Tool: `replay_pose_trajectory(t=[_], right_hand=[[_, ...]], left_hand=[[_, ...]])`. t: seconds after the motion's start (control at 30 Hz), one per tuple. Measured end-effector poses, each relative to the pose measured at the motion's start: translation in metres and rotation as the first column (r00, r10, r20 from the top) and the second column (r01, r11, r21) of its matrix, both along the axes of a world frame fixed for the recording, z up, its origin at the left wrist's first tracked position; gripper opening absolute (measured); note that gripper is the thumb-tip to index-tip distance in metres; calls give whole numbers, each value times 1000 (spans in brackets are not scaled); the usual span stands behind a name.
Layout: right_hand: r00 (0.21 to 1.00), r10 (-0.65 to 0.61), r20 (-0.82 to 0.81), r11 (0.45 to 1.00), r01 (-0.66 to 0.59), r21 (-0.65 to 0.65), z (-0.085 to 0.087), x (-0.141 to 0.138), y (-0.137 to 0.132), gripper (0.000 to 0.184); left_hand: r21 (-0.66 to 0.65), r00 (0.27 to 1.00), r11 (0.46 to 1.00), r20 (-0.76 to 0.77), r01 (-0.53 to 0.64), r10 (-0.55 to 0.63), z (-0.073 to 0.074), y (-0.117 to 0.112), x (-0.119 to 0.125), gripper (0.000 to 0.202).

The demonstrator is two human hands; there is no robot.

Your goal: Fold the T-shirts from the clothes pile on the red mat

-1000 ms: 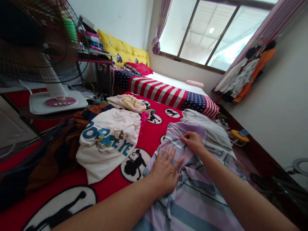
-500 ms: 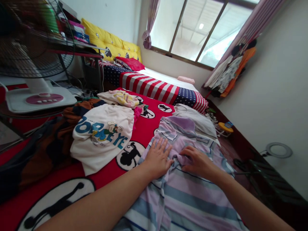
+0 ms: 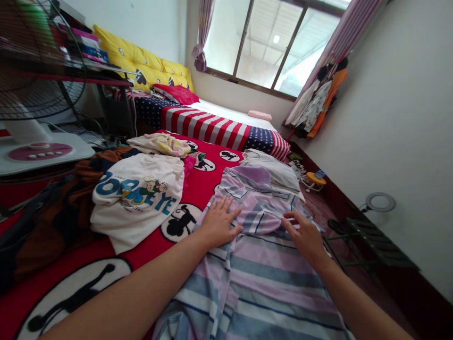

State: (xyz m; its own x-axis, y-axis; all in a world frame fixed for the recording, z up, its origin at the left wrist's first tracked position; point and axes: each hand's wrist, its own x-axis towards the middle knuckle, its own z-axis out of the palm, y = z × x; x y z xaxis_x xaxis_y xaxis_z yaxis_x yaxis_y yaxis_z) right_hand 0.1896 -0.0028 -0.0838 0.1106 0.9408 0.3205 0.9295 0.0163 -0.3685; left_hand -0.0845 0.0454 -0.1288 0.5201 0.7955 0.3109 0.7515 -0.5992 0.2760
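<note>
A collared striped shirt in lavender, grey-blue and white lies spread over the red blanket, its collar away from me. My left hand rests flat on the shirt's left side, fingers spread. Over at the right side, my right hand touches the cloth with loosely bent fingers, thumb and forefinger apart. I see nothing held in it. Beyond the collar lies a pale grey garment. To the left is a white Popeye T-shirt, beside a heap of brown and dark clothes.
A white fan stands at the left, near a desk. Past the red blanket is a bed with a stars-and-stripes cover. On the right are a yellow stool, a dark green chair and a ring light.
My right hand has moved from the shirt's middle to its right side, and the bunched cloth there lies flatter. The left hand stays on the shirt. The view has shifted right.
</note>
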Motion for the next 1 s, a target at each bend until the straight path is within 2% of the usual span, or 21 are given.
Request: replay_pose_trajectory(t=[0.07, 0.13, 0.2, 0.3, 0.37, 0.47, 0.53, 0.67, 0.77, 0.83, 0.9, 1.0], right_hand=[[987, -149, -56, 977, 138, -164, 1, 1, 10, 43], [976, -196, -96, 929, 153, -338, 2, 2, 21, 53], [979, -168, -115, 909, 109, -402, 3, 0, 31, 48], [995, -34, -90, 929, -2, -370, 8, -10, 37, 27], [997, 32, -77, 943, -56, -328, 16, -18, 35, 21], [980, 45, -194, 989, -71, -128, 24, -21, 30, 20], [959, 35, -281, 999, -40, -10, 23, -15, 29, 25], [952, -96, -291, 995, 91, -33, 6, 17, 27, 40], [937, -232, -260, 969, 245, 18, -2, 54, 18, 43], [928, -332, -171, 940, 340, 24, -3, 81, 8, 40], [897, -438, -53, 899, 437, -29, -3, 106, -3, 37], [861, -507, 30, 858, 508, -78, -7, 133, -12, 40]], left_hand=[[-3, 1000, 1000, 0, 2, -2, 1, -1, 0, 58], [-5, 1000, 1000, -5, 3, -3, 1, 0, 0, 57], [-4, 1000, 1000, -10, 5, -6, 1, 0, 0, 57], [9, 1000, 1000, -11, 13, -13, 0, 0, -1, 57], [19, 1000, 1000, -10, 11, -11, -1, -1, -1, 57], [27, 1000, 1000, -6, 2, -2, -1, -1, -1, 58], [30, 1000, 1000, -6, -1, 1, -2, -1, 0, 60], [30, 1000, 999, -9, -27, 27, -3, -1, 0, 62], [37, 999, 999, -5, -36, 36, -6, 0, 1, 61], [39, 999, 999, 3, -33, 33, -6, -1, 1, 60], [41, 999, 999, 24, -32, 31, -5, -2, 2, 60], [59, 997, 998, 82, 4, -9, 3, -4, 1, 53]])
